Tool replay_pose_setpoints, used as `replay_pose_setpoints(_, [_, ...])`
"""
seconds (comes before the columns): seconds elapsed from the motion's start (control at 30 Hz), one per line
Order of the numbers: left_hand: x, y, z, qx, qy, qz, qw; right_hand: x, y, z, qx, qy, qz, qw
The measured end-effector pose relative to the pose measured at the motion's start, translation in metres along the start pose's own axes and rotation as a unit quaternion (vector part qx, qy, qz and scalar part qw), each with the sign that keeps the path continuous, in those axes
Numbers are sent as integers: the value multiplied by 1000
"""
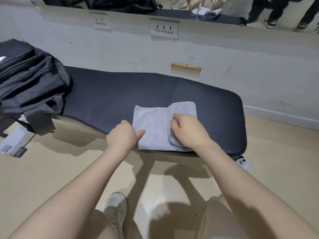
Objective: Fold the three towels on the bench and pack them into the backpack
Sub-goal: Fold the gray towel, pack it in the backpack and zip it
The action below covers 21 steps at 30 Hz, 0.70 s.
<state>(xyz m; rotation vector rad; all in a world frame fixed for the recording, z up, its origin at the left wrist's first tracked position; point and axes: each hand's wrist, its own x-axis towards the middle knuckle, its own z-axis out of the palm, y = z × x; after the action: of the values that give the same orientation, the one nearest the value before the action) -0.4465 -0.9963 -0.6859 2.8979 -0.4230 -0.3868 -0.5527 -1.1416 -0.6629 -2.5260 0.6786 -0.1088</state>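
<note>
Towel: grey, partly folded, near table front edge.
Your left hand: fingers curled — thumb on towel.
Your right hand: pinches fold; fingertips hidden.
Backpack: left end — cut off.

Two wall sockets sit below a mirror; a white box and phone lie on the floor.
</note>
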Motion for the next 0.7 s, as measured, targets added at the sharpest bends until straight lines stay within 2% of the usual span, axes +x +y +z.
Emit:
replay_pose_setpoints(0.07, [3,2,2,-38,-16,-10,999,-1,18,-3,-33,38,-36,998])
replay_pose_setpoints(0.23, [2,8,-3,-172,-95,-6,980,-7,42,20,-130,-62,-33,989])
replay_pose_setpoints(0.43, [-12,36,-21,-323,-54,114,938,1,34,30,-181,-67,-6,981])
replay_pose_setpoints(0.5, [-16,53,-20,-349,-41,154,923,2,40,30,-152,-70,-24,986])
replay_pose_setpoints(0.53, [-18,62,-18,-361,-43,173,915,3,43,27,-93,-69,-33,993])
replay_pose_setpoints(0.57, [-20,71,-16,-366,-49,192,909,2,47,22,14,-63,-37,997])
replay_pose_setpoints(0.6, [-23,80,-13,-363,-55,211,906,1,52,17,156,-50,-27,986])
replay_pose_setpoints(0.63, [-25,88,-10,-353,-64,229,905,-2,54,11,309,-34,4,950])
replay_pose_setpoints(0.7, [-30,100,-1,-331,-83,248,907,-6,56,1,564,13,65,823])
